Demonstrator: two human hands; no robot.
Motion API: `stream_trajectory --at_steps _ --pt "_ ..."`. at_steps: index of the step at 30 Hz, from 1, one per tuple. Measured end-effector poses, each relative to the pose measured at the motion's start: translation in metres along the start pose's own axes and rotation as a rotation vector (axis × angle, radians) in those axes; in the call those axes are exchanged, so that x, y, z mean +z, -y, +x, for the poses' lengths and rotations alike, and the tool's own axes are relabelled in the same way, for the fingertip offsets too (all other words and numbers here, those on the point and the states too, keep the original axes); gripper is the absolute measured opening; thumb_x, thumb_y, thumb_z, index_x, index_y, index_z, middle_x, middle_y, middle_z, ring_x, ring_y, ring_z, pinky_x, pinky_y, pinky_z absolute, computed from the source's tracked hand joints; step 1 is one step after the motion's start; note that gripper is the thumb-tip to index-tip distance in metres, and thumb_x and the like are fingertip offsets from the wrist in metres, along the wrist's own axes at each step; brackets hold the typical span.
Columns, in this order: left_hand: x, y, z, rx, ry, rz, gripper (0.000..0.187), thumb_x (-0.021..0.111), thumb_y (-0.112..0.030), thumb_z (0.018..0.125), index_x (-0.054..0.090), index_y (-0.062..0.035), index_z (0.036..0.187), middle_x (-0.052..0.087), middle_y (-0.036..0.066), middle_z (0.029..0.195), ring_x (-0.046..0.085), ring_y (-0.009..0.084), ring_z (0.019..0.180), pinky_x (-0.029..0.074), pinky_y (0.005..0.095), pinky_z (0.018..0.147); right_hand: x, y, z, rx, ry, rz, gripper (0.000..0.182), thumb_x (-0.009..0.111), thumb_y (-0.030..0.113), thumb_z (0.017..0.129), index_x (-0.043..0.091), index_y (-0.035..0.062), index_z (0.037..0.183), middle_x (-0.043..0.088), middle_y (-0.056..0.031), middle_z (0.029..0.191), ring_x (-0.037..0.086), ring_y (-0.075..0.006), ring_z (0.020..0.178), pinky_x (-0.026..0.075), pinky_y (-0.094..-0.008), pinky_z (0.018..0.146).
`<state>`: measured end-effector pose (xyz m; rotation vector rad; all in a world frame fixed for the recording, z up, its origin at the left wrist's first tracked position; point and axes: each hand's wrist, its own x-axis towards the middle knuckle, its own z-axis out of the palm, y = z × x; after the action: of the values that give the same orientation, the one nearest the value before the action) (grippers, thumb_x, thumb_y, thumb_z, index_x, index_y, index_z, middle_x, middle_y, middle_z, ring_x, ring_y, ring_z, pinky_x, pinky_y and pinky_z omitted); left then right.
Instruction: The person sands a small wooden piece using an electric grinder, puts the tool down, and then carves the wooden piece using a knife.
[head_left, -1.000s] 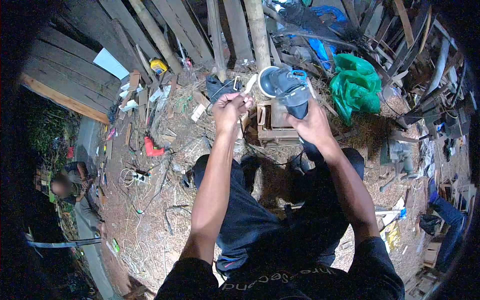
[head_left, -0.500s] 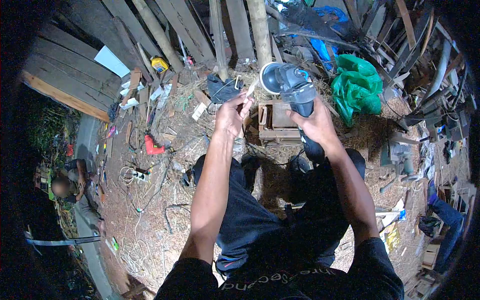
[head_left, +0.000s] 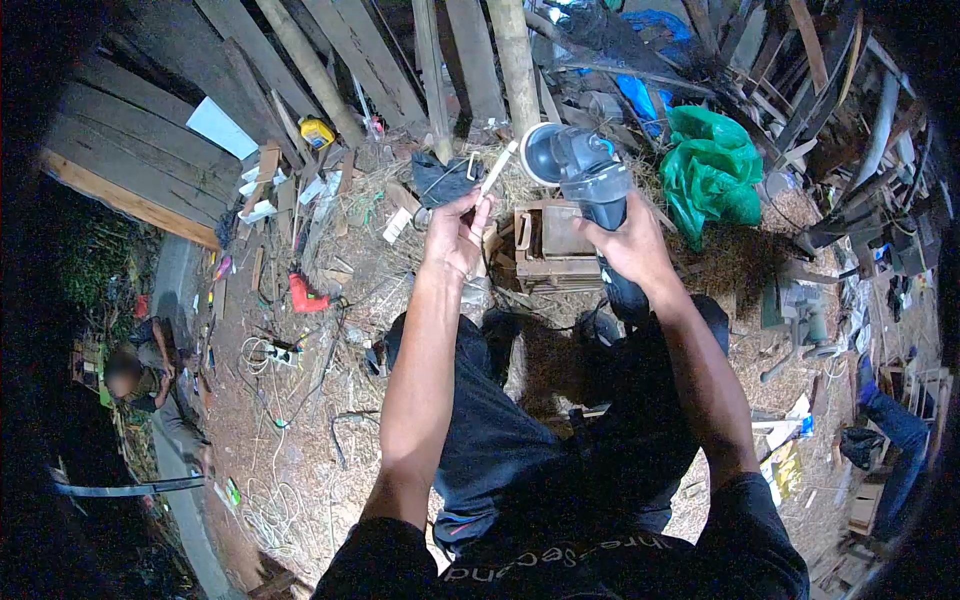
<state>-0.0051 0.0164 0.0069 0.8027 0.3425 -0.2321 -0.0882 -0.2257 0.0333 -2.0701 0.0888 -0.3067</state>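
Note:
My left hand (head_left: 459, 236) is closed on a thin, pale wood strip (head_left: 497, 172), which slants up to the right. The strip's upper end is beside the round disc (head_left: 541, 155) of a dark angle grinder (head_left: 592, 180); whether they touch I cannot tell. My right hand (head_left: 632, 243) is wrapped round the grinder's body, its disc end pointing up and left. Below the tool, between my hands, a stack of small wooden pieces (head_left: 556, 250) sits on the ground. A black plastic bag (head_left: 442, 180) lies just beyond my left hand.
A green plastic bag (head_left: 712, 170) lies at the right, near heaped scrap wood. At the left are a red tool (head_left: 306, 293), a power strip with cables (head_left: 283, 354) and a yellow container (head_left: 317, 132). A person (head_left: 150, 370) sits far left; another person's leg (head_left: 897, 440) shows far right.
The wood strip in my left hand has tilted and now shows more of its length. My left hand has shifted slightly left and turned, while my right hand and the grinder are almost unmoved.

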Motion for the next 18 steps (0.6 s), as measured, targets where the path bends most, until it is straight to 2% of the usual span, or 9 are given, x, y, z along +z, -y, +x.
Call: stream_trajectory --at_steps 7,11,16,18 --pt "0.003 0.0 0.001 0.002 -0.02 -0.006 0.022 0.058 0.003 0.086 0.06 0.0115 0.106 0.064 0.014 0.101 0.067 0.0191 0.09 0.058 0.0204 0.083 -0.001 -0.003 0.0 -0.067 -0.034 -0.019 0.055 0.082 0.028 0.071 0.059 -0.0023 0.111 0.067 -0.0176 0.104 0.065 -0.0252 0.096 0.049 -0.0378 0.089" --pt "0.003 0.003 -0.001 0.004 0.035 0.029 0.024 0.06 0.003 0.085 0.059 0.0109 0.108 0.064 0.013 0.103 0.066 0.0185 0.09 0.057 0.0203 0.083 0.0 0.004 -0.004 0.008 -0.014 0.011 0.056 0.082 0.027 0.07 0.058 -0.0022 0.111 0.067 -0.0168 0.102 0.065 -0.0255 0.094 0.049 -0.0379 0.087" --pt "0.001 -0.003 -0.002 0.032 -0.002 0.044 0.025 0.06 0.002 0.085 0.059 0.0104 0.109 0.063 0.013 0.107 0.065 0.0183 0.091 0.056 0.0202 0.084 -0.002 -0.002 0.002 0.025 -0.018 0.036 0.06 0.082 0.027 0.069 0.057 -0.0027 0.115 0.067 -0.0177 0.102 0.066 -0.0264 0.094 0.049 -0.0376 0.088" --pt "0.004 -0.002 -0.004 0.047 0.005 0.069 0.025 0.06 0.001 0.085 0.058 0.0099 0.109 0.062 0.013 0.107 0.065 0.0184 0.092 0.056 0.0214 0.086 -0.004 0.001 0.0 0.0 0.022 0.031 0.059 0.079 0.026 0.07 0.055 -0.0008 0.117 0.066 -0.0202 0.107 0.065 -0.0326 0.1 0.049 -0.0409 0.089"
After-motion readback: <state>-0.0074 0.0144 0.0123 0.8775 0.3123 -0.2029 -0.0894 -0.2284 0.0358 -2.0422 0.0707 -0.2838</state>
